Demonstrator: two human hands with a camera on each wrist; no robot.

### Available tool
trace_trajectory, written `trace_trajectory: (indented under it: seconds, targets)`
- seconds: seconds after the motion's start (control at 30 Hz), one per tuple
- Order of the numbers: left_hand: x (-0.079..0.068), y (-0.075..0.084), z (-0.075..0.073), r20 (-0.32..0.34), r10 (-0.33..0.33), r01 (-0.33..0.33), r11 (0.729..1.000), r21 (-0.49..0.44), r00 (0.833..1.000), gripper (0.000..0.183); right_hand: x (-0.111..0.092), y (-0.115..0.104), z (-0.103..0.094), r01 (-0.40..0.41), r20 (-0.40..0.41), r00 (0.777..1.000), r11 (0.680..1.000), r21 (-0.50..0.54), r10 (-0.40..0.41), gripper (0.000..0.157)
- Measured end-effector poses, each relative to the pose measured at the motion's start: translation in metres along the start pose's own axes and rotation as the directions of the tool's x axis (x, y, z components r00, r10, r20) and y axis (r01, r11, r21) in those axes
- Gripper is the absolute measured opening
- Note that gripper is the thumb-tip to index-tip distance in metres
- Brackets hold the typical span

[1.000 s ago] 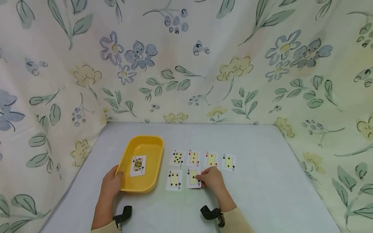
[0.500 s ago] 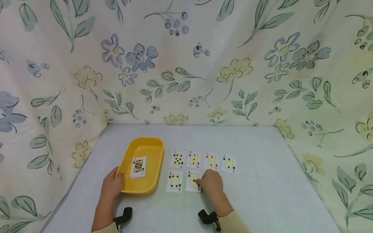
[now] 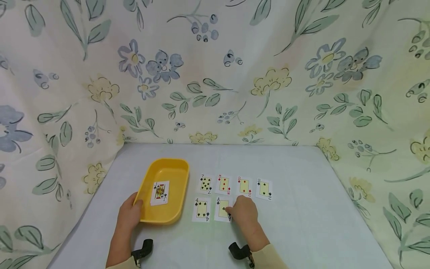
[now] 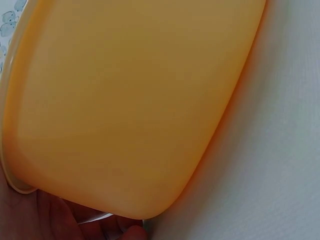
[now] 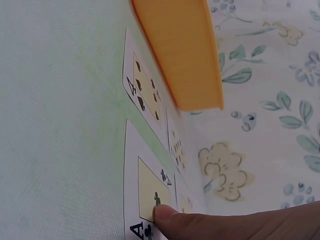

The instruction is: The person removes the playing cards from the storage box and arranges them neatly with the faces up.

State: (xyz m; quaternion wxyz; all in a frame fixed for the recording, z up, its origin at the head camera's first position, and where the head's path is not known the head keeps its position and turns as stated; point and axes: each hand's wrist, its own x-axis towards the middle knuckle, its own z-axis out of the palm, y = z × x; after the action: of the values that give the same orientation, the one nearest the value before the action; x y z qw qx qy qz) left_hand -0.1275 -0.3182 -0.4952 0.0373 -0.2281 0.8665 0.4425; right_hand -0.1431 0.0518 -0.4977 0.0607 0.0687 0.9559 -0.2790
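My left hand (image 3: pixel 129 213) grips the near-left edge of a yellow plastic tray (image 3: pixel 178 203), its thumb over the rim. In the left wrist view the underside of the tray (image 4: pixel 135 100) fills most of the picture, with fingers below its corner. A jack of clubs card (image 3: pixel 159 193) lies face up inside. My right hand (image 3: pixel 246 215) pinches the right edge of an ace of clubs (image 3: pixel 220 215), thumb on its face, other fingers hidden. In the right wrist view the ace (image 5: pixel 131 180) lies flat beside a four of spades (image 5: pixel 145 90).
Behind the ace is a row of face-up cards: a black seven (image 3: pixel 205 184), two red diamond cards, one a two (image 3: pixel 244 186), and a black two (image 3: pixel 264 189). A white cloth covers the table (image 3: pixel 302 216). A floral curtain (image 3: pixel 215 112) hangs at the back and sides.
The ace, its near edge slightly raised a second ago, now sits flat in the front row. My right hand shifted slightly down with it. My left hand keeps its hold on the tray.
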Motion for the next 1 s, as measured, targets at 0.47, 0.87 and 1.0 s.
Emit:
trace_trajectory:
  seconds: [0.47,0.87,1.0]
  targets:
    - [0.000,0.002,-0.002,-0.009,0.011,-0.011,1.000,0.003,1.000,0.056,0.003,-0.008,-0.006,0.026,0.020,0.999,0.999,-0.030,-0.026,0.035]
    - [0.000,0.000,-0.003,-0.023,0.052,-0.052,0.999,0.017,0.998,0.053,0.016,-0.065,-0.021,0.197,0.201,0.949,0.956,0.219,-0.242,0.037]
    - [0.000,-0.001,-0.002,-0.022,0.051,-0.051,0.998,0.021,0.998,0.053,0.018,-0.091,-0.020,0.239,0.215,0.935,0.949,0.204,-0.282,0.033]
